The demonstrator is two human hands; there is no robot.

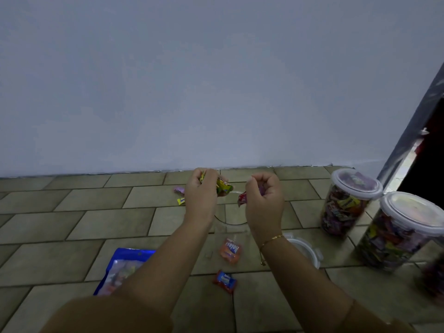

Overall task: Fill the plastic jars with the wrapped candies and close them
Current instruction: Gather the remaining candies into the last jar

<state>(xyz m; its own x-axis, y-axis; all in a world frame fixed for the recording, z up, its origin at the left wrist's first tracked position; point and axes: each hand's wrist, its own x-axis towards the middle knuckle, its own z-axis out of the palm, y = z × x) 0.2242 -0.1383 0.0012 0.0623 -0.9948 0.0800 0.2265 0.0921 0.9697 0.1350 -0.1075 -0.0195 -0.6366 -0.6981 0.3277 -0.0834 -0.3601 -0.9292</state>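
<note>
Head view: both arms outstretched, left hand (201,188) and right hand (264,195) each clutching candies (224,185).

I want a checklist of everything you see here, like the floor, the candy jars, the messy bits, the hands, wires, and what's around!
Surface: tiled floor, no table.
Job's things: two filled jars with lids on, at the right; an open clear jar below the hands; a loose lid lying flat by the right wrist.
Clutter: blue candy bag, orange packet, red candy, pink candy and yellow candy scattered on the tiles.
Grippers: left hand closed on a bunch of candies; right hand closed on candies, a red one hanging out.
Cables: nothing seen.
Surroundings: plain wall; dark door frame at the right.
</note>
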